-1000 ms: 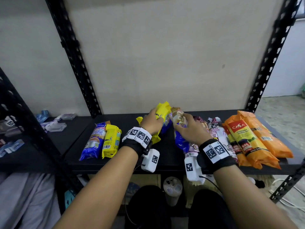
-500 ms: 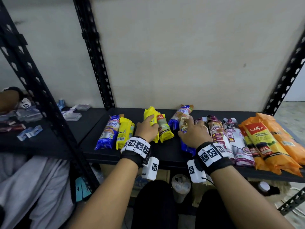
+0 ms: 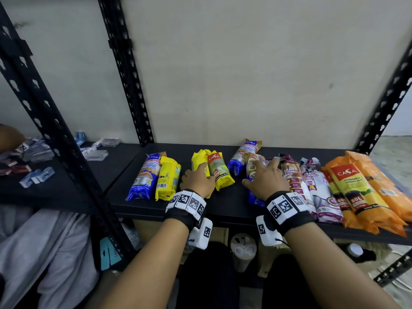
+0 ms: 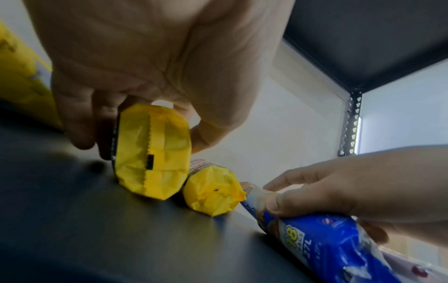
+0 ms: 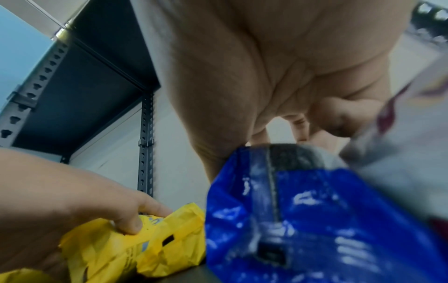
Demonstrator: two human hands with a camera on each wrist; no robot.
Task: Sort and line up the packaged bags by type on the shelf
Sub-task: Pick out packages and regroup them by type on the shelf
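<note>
Left hand [image 3: 197,179] curls over the plain yellow pack [image 3: 199,162] at mid-shelf, fingers on one flank and thumb on the other in the left wrist view, so its grip clasps that pack. Right hand [image 3: 266,178] lies on the blue-ended singlet-handle pack [image 3: 253,175] just right of centre, thumb and fingers wrapped round its body: grip closed on it. Both packs rest on the black shelf [image 3: 225,204]. Step in hand, as judged: pulling like to like, yellow toward yellow, blue toward blue. To do it well, slide rather than lift, keep each pack's long axis pointing at the back wall, and bring front ends level with the pair at far left. The yellow pack touches a yellow-and-red CASA pack [image 3: 219,172] on its right; a sideways drag may skew that neighbour, so steady it or move both together. The film wrappers look slick and soft, so hold mid-body, not the crimped end. Count: blue singlet-handle packs, three, one at far left [image 3: 145,177], one at the back [image 3: 244,158], one under the right hand. Yellow packs, three, counting the one at left [image 3: 167,178]. Draw-string bag packs [image 3: 312,186], two clear, perhaps more hidden behind the hand. Orange CASA garbage-bag packs [image 3: 356,192], at least three, overlapping, exact number uncertain.
</note>
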